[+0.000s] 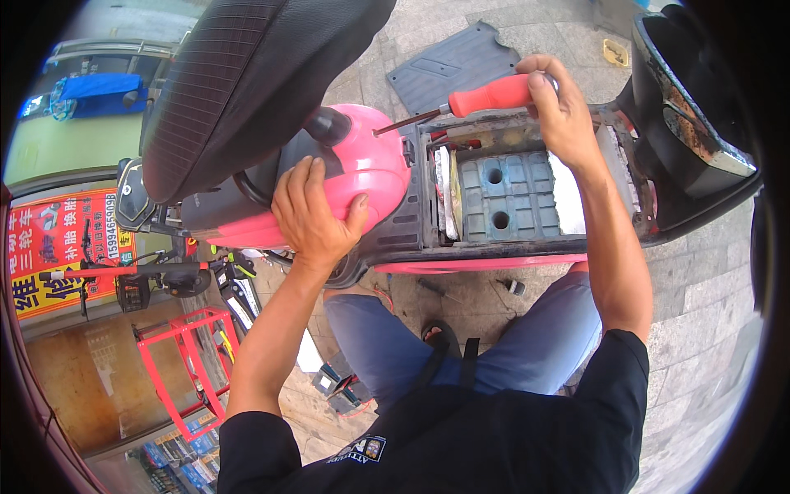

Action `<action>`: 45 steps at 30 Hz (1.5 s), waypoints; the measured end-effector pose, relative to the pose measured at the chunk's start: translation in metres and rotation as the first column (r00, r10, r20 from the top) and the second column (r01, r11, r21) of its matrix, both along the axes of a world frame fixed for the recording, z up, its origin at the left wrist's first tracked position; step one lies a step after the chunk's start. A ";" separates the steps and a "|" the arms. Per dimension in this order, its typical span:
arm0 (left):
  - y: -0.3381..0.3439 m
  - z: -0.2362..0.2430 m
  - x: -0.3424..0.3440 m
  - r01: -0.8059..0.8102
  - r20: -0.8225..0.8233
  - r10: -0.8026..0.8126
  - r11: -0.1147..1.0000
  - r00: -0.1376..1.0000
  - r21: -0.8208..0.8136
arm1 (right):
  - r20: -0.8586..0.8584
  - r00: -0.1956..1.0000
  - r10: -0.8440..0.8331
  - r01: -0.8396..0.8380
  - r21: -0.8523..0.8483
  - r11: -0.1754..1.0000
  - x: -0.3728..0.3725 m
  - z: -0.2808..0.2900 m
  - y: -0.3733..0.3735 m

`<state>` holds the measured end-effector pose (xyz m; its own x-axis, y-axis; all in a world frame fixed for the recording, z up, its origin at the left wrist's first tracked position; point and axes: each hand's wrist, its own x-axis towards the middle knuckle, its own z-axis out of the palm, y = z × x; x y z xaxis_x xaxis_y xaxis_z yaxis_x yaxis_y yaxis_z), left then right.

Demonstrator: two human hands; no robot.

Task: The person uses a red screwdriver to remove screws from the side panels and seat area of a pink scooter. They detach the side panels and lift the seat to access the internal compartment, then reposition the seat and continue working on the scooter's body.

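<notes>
A pink electric scooter (383, 177) lies across in front of me, with its black seat (255, 74) at the upper left. My right hand (559, 111) is closed around the red handle of a screwdriver (491, 96). Its shaft points left, and the tip meets the pink panel near the base of the seat. My left hand (315, 210) rests on the pink panel's near side, fingers spread. Right of the panel is the open battery compartment (508, 198), with a blue-grey ribbed floor and white foam (568, 193) at its side.
A grey floor mat (457, 66) lies on the paving beyond the scooter. Black front bodywork (691, 123) stands at the right. At the left are a red metal frame (185, 362) and a red-and-yellow sign (66, 247). Small parts (514, 286) and tools lie on the ground by my legs.
</notes>
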<state>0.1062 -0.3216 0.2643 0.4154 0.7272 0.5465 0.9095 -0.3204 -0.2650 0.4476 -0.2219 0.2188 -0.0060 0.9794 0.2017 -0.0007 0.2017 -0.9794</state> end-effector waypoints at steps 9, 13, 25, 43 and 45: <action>0.000 -0.001 -0.001 0.001 0.008 -0.001 1.000 1.000 -0.001 | 0.157 0.984 -0.082 0.054 0.177 0.983 0.001 0.010 -0.001; 0.000 -0.001 0.000 0.005 0.015 -0.005 1.000 1.000 -0.001 | -0.025 1.000 -0.001 0.003 0.113 0.994 0.003 0.001 -0.007; -0.001 0.000 0.000 -0.003 0.012 0.003 1.000 1.000 -0.006 | 0.008 1.000 -0.027 0.026 0.055 0.998 0.004 -0.015 -0.007; 0.000 -0.001 0.000 0.009 0.017 -0.009 1.000 1.000 0.024 | -0.102 0.994 -0.045 0.052 0.066 0.996 0.001 -0.006 -0.009; -0.001 -0.001 0.000 0.006 0.014 -0.006 1.000 1.000 0.015 | -0.062 0.998 -0.028 0.019 -0.141 0.990 0.001 -0.010 -0.006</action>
<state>0.1064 -0.3227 0.2634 0.4117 0.7165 0.5631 0.9113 -0.3220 -0.2565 0.4484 -0.2280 0.2092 0.0262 0.9978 0.0614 -0.0613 0.0629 -0.9961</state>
